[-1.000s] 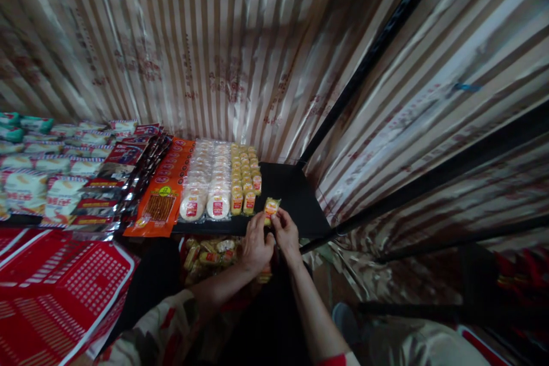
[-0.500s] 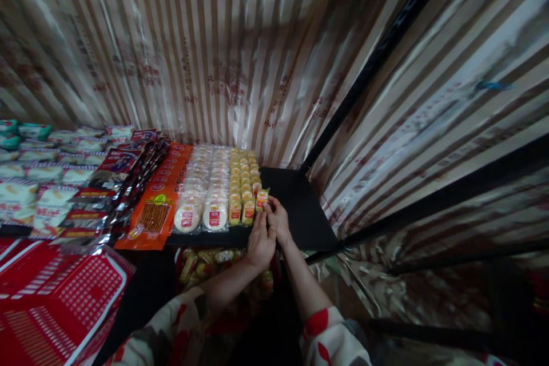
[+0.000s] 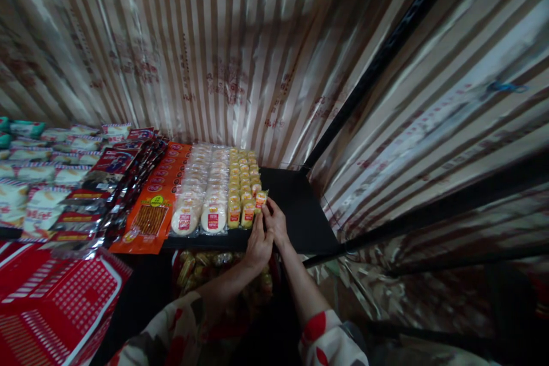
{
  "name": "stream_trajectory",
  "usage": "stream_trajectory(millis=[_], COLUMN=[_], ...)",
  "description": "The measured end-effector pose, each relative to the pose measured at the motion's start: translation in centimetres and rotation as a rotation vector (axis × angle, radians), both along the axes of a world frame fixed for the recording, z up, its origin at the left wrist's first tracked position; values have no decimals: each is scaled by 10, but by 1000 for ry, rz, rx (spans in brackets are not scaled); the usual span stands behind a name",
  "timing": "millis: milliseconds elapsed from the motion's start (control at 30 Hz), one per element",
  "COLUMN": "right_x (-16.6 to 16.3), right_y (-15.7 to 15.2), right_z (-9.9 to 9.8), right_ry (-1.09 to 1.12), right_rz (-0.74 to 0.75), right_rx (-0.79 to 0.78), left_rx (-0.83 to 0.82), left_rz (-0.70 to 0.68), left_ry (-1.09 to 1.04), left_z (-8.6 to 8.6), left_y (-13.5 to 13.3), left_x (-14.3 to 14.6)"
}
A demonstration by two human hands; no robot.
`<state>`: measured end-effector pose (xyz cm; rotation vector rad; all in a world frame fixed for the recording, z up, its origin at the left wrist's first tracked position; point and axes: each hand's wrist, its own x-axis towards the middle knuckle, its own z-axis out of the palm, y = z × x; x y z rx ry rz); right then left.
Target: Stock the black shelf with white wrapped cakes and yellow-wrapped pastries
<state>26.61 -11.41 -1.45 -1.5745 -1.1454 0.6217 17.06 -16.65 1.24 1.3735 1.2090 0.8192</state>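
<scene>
A small yellow wrapped snack cake [image 3: 260,199] with a red-and-white label stands at the front right of the yellow rows on the black shelf [image 3: 295,200]. My right hand [image 3: 275,224] pinches its right side between thumb and fingers. Below it, my left hand [image 3: 259,245] has its fingers stretched upward, the tips at the cake's lower edge; whether they grip it I cannot tell. Just to the left stand rows of matching yellow cakes [image 3: 247,216]. Beside those are rows of round white wrapped crackers [image 3: 213,218].
Further left lie orange snack bags [image 3: 151,220], dark red packets [image 3: 112,168] and white packets [image 3: 43,206]. A red basket [image 3: 92,286] sits at lower left. Below the shelf is a container of yellow wrapped pieces [image 3: 201,271]. Black rack posts [image 3: 355,97] and striped sheeting [image 3: 227,40] enclose the shelf.
Both hands stay at the same cake, with only a slight shift of the fingers. The view has moved a little, so the goods at left sit slightly further left.
</scene>
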Motion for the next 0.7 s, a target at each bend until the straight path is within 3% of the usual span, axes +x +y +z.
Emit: stream_trajectory(millis=[333, 700], right_x=[-2, -8], right_y=[2, 0], right_z=[-4, -7], right_ry=[-86, -44], right_rz=[23, 37], right_rx=[-11, 23], left_rx=[22, -33], left_rz=[-12, 18], left_ry=[-56, -131], left_z=[-1, -18], left_y=[4, 10], left_x=[1, 5])
